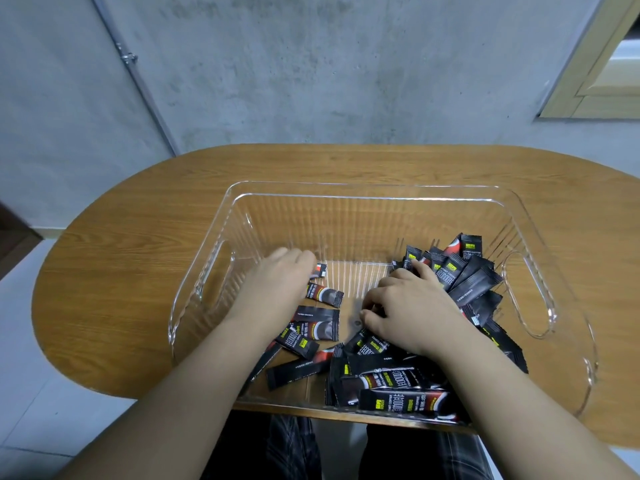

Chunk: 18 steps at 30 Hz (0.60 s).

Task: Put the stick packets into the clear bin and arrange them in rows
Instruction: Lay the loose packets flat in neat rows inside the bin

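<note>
A clear ribbed bin (374, 194) with cut-out handles stands on the wooden table. Inside lie several black stick packets: a loose heap (464, 271) against the right wall and front (398, 393), and a few in a rough column at the left, such as one packet (323, 295). My left hand (280, 275) rests palm down at the bin's far left, holding a packet (319, 270) whose end pokes out from under the fingers. My right hand (408, 306) is curled over the heap, fingers closed on packets beneath it.
The oval wooden table (138, 244) ends close in front of me, with my legs in plaid trousers (294, 448) below its edge. A grey concrete wall with a metal conduit (138, 74) rises behind. Tiled floor lies at the left.
</note>
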Each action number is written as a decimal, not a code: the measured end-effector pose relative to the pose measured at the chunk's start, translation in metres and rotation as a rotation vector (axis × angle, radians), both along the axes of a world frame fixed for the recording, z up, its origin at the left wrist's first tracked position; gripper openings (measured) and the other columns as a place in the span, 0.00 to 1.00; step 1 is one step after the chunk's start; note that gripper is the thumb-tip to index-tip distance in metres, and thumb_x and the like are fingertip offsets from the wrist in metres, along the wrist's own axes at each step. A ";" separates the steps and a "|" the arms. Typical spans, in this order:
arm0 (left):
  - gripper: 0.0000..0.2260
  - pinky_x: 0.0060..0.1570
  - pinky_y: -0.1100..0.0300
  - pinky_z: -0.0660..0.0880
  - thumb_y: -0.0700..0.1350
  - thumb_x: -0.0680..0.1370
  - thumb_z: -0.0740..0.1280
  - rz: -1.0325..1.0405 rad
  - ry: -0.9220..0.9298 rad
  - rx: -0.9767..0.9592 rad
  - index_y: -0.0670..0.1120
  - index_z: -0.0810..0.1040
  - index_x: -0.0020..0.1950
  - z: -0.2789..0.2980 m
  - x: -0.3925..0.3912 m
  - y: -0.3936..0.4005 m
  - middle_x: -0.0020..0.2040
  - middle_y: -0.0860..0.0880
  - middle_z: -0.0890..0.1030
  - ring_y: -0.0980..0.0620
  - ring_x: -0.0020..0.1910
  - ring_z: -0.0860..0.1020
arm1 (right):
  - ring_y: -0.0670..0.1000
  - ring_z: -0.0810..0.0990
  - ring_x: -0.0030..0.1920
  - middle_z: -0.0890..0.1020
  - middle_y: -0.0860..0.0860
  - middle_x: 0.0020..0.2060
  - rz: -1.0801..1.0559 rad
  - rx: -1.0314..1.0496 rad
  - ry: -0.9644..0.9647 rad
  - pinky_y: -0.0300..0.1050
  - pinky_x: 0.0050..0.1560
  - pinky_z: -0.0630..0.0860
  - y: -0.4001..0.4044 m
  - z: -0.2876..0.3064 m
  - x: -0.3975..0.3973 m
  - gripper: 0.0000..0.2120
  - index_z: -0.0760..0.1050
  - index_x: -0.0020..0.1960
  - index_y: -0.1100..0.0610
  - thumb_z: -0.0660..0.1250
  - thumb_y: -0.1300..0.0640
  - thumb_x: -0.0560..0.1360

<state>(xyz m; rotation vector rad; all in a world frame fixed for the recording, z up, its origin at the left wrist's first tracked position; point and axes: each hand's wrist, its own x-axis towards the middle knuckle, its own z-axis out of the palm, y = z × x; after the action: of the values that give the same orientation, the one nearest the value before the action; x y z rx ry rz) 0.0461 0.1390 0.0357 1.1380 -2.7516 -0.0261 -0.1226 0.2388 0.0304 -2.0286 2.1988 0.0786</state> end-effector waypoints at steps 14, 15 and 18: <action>0.17 0.65 0.66 0.58 0.41 0.81 0.58 -0.268 -0.207 0.303 0.49 0.72 0.69 -0.017 -0.009 -0.006 0.72 0.53 0.68 0.56 0.71 0.64 | 0.50 0.69 0.63 0.79 0.46 0.56 0.010 0.005 0.009 0.55 0.74 0.47 0.000 0.001 0.000 0.19 0.76 0.59 0.45 0.52 0.42 0.78; 0.17 0.65 0.67 0.57 0.40 0.81 0.58 -0.250 -0.193 0.309 0.49 0.73 0.69 -0.018 -0.007 -0.008 0.72 0.53 0.68 0.56 0.71 0.64 | 0.50 0.69 0.63 0.79 0.46 0.56 0.010 0.006 0.011 0.55 0.74 0.47 0.000 0.001 0.000 0.19 0.76 0.59 0.45 0.52 0.42 0.78; 0.17 0.64 0.67 0.60 0.38 0.80 0.60 -0.163 -0.143 0.302 0.48 0.75 0.67 -0.024 0.001 -0.013 0.69 0.50 0.72 0.54 0.67 0.68 | 0.50 0.69 0.63 0.78 0.46 0.56 0.007 0.008 0.016 0.55 0.74 0.47 0.001 0.001 0.000 0.19 0.76 0.59 0.46 0.52 0.42 0.78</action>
<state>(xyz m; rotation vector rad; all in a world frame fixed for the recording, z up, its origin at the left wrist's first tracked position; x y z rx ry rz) 0.0471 0.1257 0.0115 1.0096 -3.0386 -0.4076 -0.1221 0.2395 0.0311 -2.0380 2.1973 0.1048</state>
